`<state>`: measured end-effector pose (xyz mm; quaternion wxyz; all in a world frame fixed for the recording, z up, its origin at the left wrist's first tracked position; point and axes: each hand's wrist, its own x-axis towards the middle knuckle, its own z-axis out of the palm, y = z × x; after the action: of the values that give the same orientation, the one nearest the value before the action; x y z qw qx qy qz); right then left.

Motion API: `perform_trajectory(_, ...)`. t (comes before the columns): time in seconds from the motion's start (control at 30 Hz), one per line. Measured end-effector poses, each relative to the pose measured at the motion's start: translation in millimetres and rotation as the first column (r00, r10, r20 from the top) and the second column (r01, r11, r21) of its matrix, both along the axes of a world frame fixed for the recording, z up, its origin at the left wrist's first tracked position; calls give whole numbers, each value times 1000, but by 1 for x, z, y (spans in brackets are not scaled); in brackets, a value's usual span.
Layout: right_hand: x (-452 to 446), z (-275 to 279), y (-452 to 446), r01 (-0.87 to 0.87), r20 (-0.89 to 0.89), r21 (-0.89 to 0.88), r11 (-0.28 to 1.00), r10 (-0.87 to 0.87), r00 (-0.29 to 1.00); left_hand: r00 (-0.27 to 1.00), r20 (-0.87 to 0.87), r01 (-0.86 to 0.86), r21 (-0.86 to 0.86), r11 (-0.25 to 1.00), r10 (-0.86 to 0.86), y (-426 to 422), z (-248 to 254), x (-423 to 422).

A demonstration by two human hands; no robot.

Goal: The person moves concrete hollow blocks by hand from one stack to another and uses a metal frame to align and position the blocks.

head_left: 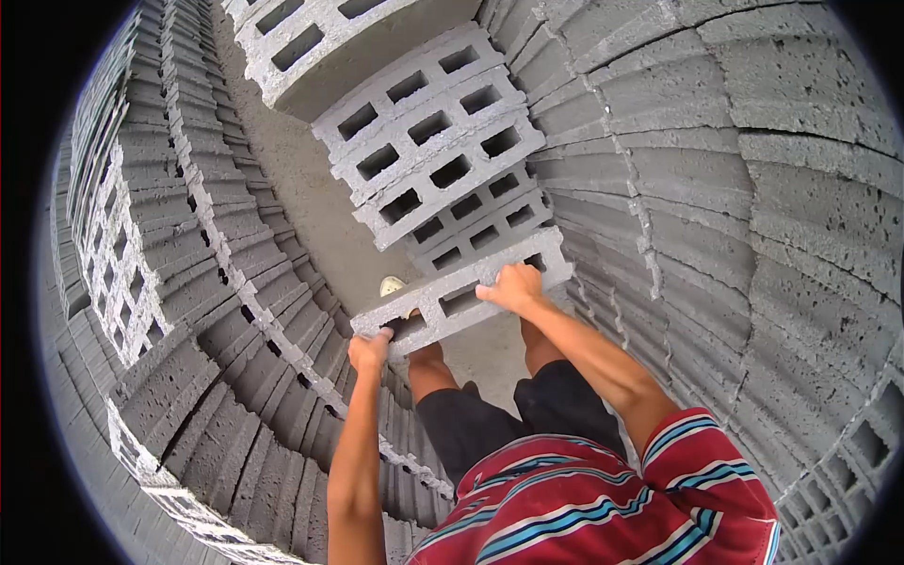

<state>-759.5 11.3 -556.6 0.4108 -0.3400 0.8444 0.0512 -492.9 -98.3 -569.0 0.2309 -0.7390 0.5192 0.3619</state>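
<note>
A grey concrete block (428,306) with three rectangular holes is held across the front of my body, above my legs. At its left end, my left hand (368,349) is closed on it, thumb by the left hole. My right hand (513,286) grips the block near its right hole, fingers curled over the edge. Just beyond the held block stands a stack of similar blocks (428,141), their holes facing up toward me.
Tall walls of stacked blocks rise on the right (678,188) and on the left (226,245). More blocks (330,47) lie at the top. A strip of concrete floor (320,202) runs between the left wall and the middle stack.
</note>
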Motion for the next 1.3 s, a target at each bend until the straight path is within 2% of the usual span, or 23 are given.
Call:
perform_trajectory(0.1,-13,-13,-15,-73,-35,-18,997,72,997,983,-58,-177,-82,981,172,21,-36,2)
perform_trajectory(0.2,-33,-29,-24,-130,-60,-33,991,128,990,982,-97,-178,-191,965,162,31,-60,-13)
perform_trajectory(0.37,-66,-44,-48,-149,-87,-4,989,148,985,966,-144,-240,-179,954,215,19,-87,-49)
perform_trajectory(0.53,-95,-56,-60,-131,-113,-2,991,130,985,939,-199,-318,-193,928,280,1,-88,-93)
perform_trajectory(0.57,-100,-57,-64,-144,-116,18,989,145,983,956,-161,-274,-181,944,247,-4,-87,-98)
perform_trajectory(0.67,-112,-63,-71,-164,-131,-15,986,161,978,955,-198,-269,-255,929,222,1,-115,-101)
perform_trajectory(0.77,-113,-75,-70,-134,-156,-55,989,124,980,941,-188,-320,-217,922,282,-5,-122,-106)
perform_trajectory(0.87,-121,-92,-74,-90,-88,5,996,90,992,969,-147,-228,-196,954,201,-9,-130,-112)
perform_trajectory(1.03,-126,-100,-70,-118,-68,-45,992,115,991,935,-203,-334,-219,917,292,-6,-122,-124)
perform_trajectory(1.1,-124,-100,-69,-113,-80,-64,992,108,991,816,-464,-413,-52,909,344,-8,-121,-113)
perform_trajectory(1.17,-124,-98,-69,-102,-53,-41,994,100,994,635,-652,-466,103,879,413,-13,-119,-96)
perform_trajectory(1.2,-125,-97,-71,-99,-44,-32,995,98,994,321,-708,-557,396,730,629,-4,-147,-71)
perform_trajectory(1.27,-126,-97,-72,-89,-44,-23,996,88,995,-103,-646,-650,620,441,756,10,-177,-39)
perform_trajectory(1.3,-125,-98,-71,-96,-54,-29,995,94,994,18,-587,-754,523,397,809,11,-159,-52)
